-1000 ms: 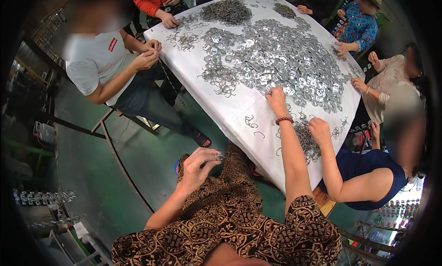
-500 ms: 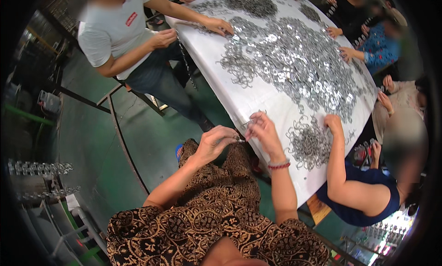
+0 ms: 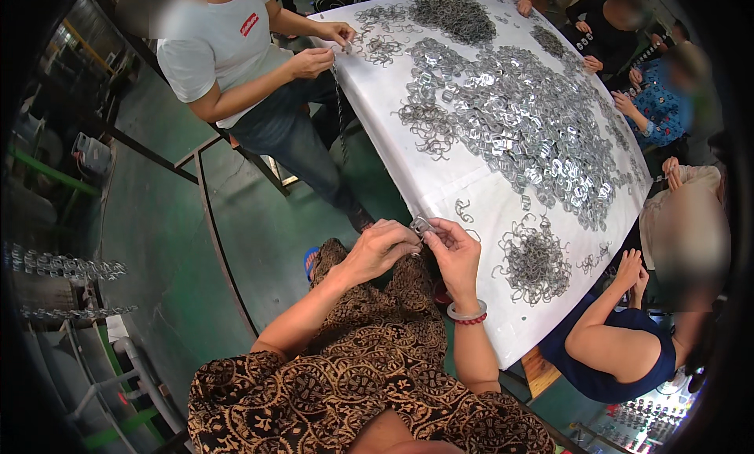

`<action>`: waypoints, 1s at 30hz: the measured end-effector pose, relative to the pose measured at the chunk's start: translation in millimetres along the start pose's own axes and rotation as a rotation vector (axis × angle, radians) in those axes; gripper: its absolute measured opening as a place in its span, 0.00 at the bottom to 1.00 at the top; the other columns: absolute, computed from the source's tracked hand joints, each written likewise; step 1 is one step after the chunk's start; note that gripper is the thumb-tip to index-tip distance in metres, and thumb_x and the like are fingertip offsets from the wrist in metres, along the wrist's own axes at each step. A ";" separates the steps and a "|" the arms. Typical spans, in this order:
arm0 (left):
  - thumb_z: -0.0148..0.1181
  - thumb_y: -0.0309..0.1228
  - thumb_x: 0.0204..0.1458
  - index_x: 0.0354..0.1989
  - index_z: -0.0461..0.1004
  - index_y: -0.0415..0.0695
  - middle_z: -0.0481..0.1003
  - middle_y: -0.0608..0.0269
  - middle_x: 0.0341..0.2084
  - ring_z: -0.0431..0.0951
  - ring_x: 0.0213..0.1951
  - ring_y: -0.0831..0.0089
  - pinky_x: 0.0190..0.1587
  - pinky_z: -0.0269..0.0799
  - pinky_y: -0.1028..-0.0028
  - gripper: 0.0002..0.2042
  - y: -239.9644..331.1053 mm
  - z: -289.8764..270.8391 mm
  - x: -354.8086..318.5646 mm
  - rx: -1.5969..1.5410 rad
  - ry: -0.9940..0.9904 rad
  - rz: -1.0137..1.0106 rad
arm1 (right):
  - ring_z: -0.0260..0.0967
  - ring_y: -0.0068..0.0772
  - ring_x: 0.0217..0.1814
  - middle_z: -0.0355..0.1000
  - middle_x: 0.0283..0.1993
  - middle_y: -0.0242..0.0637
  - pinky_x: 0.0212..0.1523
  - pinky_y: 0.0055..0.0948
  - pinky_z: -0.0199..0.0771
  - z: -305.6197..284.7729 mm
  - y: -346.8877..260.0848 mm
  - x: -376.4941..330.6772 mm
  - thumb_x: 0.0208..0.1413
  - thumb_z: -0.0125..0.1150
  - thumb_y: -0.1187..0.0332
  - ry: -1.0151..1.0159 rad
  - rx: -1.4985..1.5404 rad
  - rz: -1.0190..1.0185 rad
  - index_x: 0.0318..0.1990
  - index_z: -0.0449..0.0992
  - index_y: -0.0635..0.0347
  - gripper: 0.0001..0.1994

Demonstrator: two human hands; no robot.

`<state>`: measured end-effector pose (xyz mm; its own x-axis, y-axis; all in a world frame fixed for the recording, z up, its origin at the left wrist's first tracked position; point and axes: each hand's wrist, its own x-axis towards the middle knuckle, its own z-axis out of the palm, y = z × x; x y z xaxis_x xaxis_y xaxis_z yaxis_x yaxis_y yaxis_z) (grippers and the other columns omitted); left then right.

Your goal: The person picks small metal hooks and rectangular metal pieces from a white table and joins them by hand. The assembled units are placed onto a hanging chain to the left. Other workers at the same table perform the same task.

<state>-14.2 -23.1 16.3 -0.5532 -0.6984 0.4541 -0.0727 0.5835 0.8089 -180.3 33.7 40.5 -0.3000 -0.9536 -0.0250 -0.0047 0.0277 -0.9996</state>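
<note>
My right hand (image 3: 457,258) pinches a small flat silver metal piece with openings in it (image 3: 422,225) between thumb and fingers, just off the table's near edge. My left hand (image 3: 378,251) meets it fingertip to fingertip, its fingers closed. A bit of shiny metal shows at the left fingertips, but its kind is too small to make out. On the table, beyond and right of my right hand, lies a heap of thin bent metal hooks (image 3: 536,259). A few loose hooks (image 3: 464,211) lie between that heap and my hands.
The white-covered table (image 3: 471,185) bears a wide pile of flat silver pieces (image 3: 518,116) and a dark hook heap (image 3: 454,19). A person in a white shirt (image 3: 228,42) stands left, a person in navy (image 3: 601,336) sits right, others beyond. A metal frame (image 3: 208,206) stands left.
My hands have come closer together, and the flat metal piece now shows between them. The view has shifted slightly. The person in navy has drawn a hand back from the hook heap.
</note>
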 end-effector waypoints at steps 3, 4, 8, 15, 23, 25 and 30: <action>0.67 0.21 0.47 0.34 0.77 0.40 0.79 0.61 0.31 0.78 0.35 0.64 0.43 0.69 0.68 0.07 -0.4 0.4 -1.8 0.033 -0.002 -0.105 | 0.73 0.18 0.34 0.78 0.36 0.36 0.36 0.19 0.74 4.5 -5.7 -5.9 0.54 0.61 0.82 0.006 -0.184 -0.125 0.44 0.80 0.69 0.10; 0.67 0.21 0.47 0.34 0.77 0.40 0.79 0.60 0.31 0.78 0.35 0.64 0.43 0.69 0.68 0.07 -1.1 0.8 -2.8 0.031 0.009 -0.111 | 0.73 0.18 0.34 0.78 0.36 0.36 0.35 0.19 0.74 5.5 -6.1 -7.0 0.54 0.61 0.83 0.008 -0.268 -0.176 0.44 0.80 0.69 0.10; 0.67 0.22 0.47 0.35 0.77 0.40 0.80 0.60 0.32 0.78 0.36 0.63 0.45 0.69 0.69 0.07 -7.7 3.1 -5.2 0.054 0.026 -0.145 | 0.73 0.22 0.34 0.76 0.37 0.38 0.36 0.18 0.73 10.9 -0.9 -5.9 0.53 0.62 0.85 0.057 -0.012 -0.077 0.43 0.79 0.72 0.10; 0.67 0.24 0.48 0.42 0.77 0.41 0.79 0.57 0.37 0.78 0.40 0.67 0.45 0.70 0.67 0.11 -23.0 4.8 0.5 -0.122 0.330 -0.310 | 0.75 0.24 0.33 0.75 0.38 0.40 0.33 0.19 0.78 4.6 9.8 2.0 0.53 0.62 0.86 0.009 0.159 0.035 0.41 0.79 0.74 0.09; 0.66 0.26 0.46 0.35 0.81 0.42 0.72 0.61 0.30 0.73 0.37 0.61 0.39 0.72 0.65 0.07 -126.6 12.1 124.5 0.536 0.048 -0.008 | 0.75 0.22 0.31 0.75 0.36 0.38 0.31 0.19 0.78 -1.8 29.8 2.3 0.53 0.62 0.85 -0.074 0.069 0.052 0.40 0.80 0.72 0.08; 0.66 0.28 0.47 0.32 0.81 0.42 0.72 0.63 0.30 0.73 0.38 0.63 0.40 0.72 0.66 0.05 -141.6 20.9 147.9 0.706 -0.074 0.026 | 0.75 0.22 0.30 0.75 0.36 0.38 0.30 0.19 0.77 -3.8 31.7 -0.1 0.53 0.62 0.84 -0.069 0.030 0.024 0.40 0.80 0.71 0.07; 0.61 0.27 0.50 0.32 0.78 0.42 0.72 0.59 0.33 0.73 0.43 0.60 0.45 0.71 0.63 0.04 -150.1 33.4 163.8 0.948 -0.210 0.075 | 0.74 0.21 0.30 0.75 0.36 0.36 0.31 0.19 0.77 -8.4 30.9 -6.7 0.53 0.62 0.84 -0.041 0.099 0.082 0.39 0.80 0.70 0.07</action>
<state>-121.6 -211.2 -43.2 -0.7139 -0.6114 0.3415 -0.6183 0.7792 0.1027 -186.4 43.5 9.9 -0.2567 -0.9607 -0.1053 0.1131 0.0784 -0.9905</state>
